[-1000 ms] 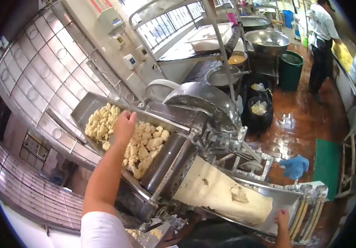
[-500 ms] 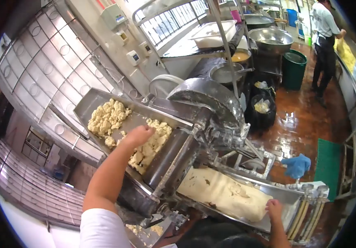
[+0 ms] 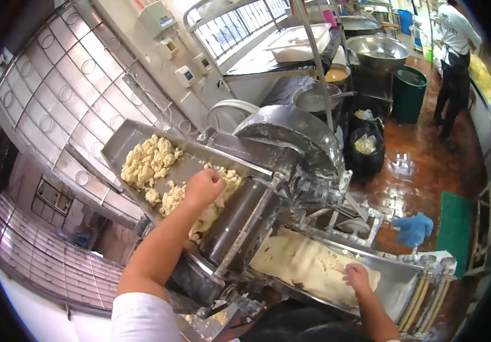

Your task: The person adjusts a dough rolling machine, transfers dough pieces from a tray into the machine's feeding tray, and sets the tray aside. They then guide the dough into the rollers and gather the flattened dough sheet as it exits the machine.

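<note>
My left hand (image 3: 204, 187) is closed in a fist over crumbly dough (image 3: 218, 208) beside the dark roller (image 3: 234, 211) of a dough sheeter. What its fingers hold, if anything, is hidden beneath it. A heap of lumpy pale dough (image 3: 149, 161) sits farther up the metal feed tray (image 3: 191, 153). Lower right, a thick dough sheet (image 3: 291, 256) lies in a metal trough (image 3: 399, 279) below the roller. My right hand (image 3: 356, 276) rests at the sheet's outer end, its fingers loosely bent and slightly apart.
A large curved guard (image 3: 291, 128) covers the machine's far side. Rollers (image 3: 428, 296) stand at the trough's end, with a blue glove (image 3: 414, 229) above. Bins, basins (image 3: 376, 52) and a rack lie beyond. A person (image 3: 453, 62) stands at the far right on the wet floor.
My left hand has moved right and toward the roller over the crumbly dough. The right hand has shifted left and up onto the dough sheet, whose outer end looks flatter.
</note>
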`<state>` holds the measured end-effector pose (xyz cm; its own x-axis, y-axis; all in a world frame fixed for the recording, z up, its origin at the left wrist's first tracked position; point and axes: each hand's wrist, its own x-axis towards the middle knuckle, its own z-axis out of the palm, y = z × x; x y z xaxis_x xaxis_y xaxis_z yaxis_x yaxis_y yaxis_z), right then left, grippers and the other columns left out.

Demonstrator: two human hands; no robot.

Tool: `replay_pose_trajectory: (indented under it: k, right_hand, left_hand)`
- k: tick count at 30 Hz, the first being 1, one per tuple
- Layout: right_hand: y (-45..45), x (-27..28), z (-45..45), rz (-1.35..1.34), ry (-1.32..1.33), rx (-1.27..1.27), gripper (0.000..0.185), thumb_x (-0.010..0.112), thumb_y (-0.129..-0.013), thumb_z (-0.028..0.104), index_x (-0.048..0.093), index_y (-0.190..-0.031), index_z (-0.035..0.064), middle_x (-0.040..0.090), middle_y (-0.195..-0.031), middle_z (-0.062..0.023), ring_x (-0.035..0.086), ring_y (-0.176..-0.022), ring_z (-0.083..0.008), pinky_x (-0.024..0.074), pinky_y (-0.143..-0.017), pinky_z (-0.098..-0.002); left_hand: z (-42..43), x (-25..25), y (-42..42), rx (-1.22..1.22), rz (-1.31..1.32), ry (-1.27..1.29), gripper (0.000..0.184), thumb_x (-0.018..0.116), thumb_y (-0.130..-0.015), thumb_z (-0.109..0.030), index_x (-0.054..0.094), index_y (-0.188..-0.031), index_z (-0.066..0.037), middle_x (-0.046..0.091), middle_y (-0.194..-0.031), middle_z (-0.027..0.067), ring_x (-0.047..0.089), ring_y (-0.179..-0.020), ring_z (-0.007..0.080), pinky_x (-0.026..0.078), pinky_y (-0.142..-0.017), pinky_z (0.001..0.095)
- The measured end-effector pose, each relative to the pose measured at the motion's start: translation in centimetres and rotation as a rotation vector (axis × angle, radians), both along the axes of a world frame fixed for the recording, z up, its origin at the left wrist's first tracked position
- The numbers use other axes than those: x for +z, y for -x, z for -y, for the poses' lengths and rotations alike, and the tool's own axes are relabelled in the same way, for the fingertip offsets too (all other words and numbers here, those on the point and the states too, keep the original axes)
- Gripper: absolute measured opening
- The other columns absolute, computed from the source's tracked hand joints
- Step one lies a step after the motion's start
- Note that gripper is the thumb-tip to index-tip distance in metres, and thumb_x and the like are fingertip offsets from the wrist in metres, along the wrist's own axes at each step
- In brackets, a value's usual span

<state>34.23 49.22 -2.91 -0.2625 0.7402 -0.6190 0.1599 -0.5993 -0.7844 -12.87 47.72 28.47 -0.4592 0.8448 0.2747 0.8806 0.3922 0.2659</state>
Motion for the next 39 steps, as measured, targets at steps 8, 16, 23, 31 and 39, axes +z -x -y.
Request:
replay_pose_trajectory:
  k: [8, 16, 23, 31, 39]
  right_hand:
    - [17.7, 6.0, -0.2, -0.392, 0.182, 0.423, 0.04, 0.049, -0.095, 0.037, 0.056, -0.12, 0.0069, 0.065, -0.104, -0.0117, 0.064, -0.081, -0.0205, 0.0505, -0.068, -0.0341]
    - [28.9, 10.0, -1.4, -0.979, 0.649, 0.181, 0.068, 0.03, -0.093, 0.063, 0.047, -0.132, 0.0101, 0.057, -0.123, -0.012, 0.056, -0.11, -0.0263, 0.0447, -0.093, -0.0436]
    - [36.0, 9.3, -1.9, -1.334, 0.554, 0.356, 0.073, 0.027, -0.089, 0.07, 0.046, -0.135, 0.0164, 0.049, -0.134, -0.0101, 0.047, -0.122, -0.0298, 0.032, -0.106, -0.0511]
    - [30.1, 8.7, -2.3, -1.15, 0.718, 0.099, 0.076, 0.034, -0.086, 0.072, 0.048, -0.133, 0.0146, 0.051, -0.132, -0.0104, 0.048, -0.121, -0.0298, 0.0345, -0.105, -0.0483]
    - [26.1, 2.0, -0.1, -0.606, 0.496, 0.085, 0.056, 0.066, -0.081, 0.047, 0.059, -0.118, 0.0057, 0.064, -0.109, -0.0075, 0.061, -0.097, -0.0254, 0.0485, -0.086, -0.0349]
  left_hand:
    - [0.0, 3.3, -3.0, 0.183, 0.057, -0.155, 0.032, 0.062, -0.08, -0.033, 0.06, -0.067, -0.004, 0.06, -0.064, 0.0177, 0.058, -0.065, 0.038, 0.046, -0.064, 0.046]
    - [-0.3, 0.2, -6.1, -0.008, -0.002, 0.116, 0.046, 0.047, -0.092, -0.042, 0.065, -0.071, -0.004, 0.06, -0.066, 0.0213, 0.06, -0.065, 0.0393, 0.046, -0.062, 0.0476]
    - [-0.7, 0.7, -5.0, 0.031, 0.109, 0.107, 0.047, 0.047, -0.091, -0.047, 0.067, -0.078, -0.006, 0.063, -0.072, 0.02, 0.062, -0.071, 0.0369, 0.046, -0.065, 0.0471]
    - [7.2, 5.5, 14.3, 0.533, -0.109, 0.666, 0.071, 0.039, -0.087, -0.065, 0.064, -0.11, -0.003, 0.063, -0.111, 0.022, 0.061, -0.105, 0.0343, 0.047, -0.089, 0.0426]
    - [6.0, 2.1, 9.4, 0.413, 0.091, 0.333, 0.064, 0.049, -0.087, -0.057, 0.062, -0.111, 0.001, 0.063, -0.102, 0.0288, 0.061, -0.097, 0.0412, 0.046, -0.086, 0.0446]
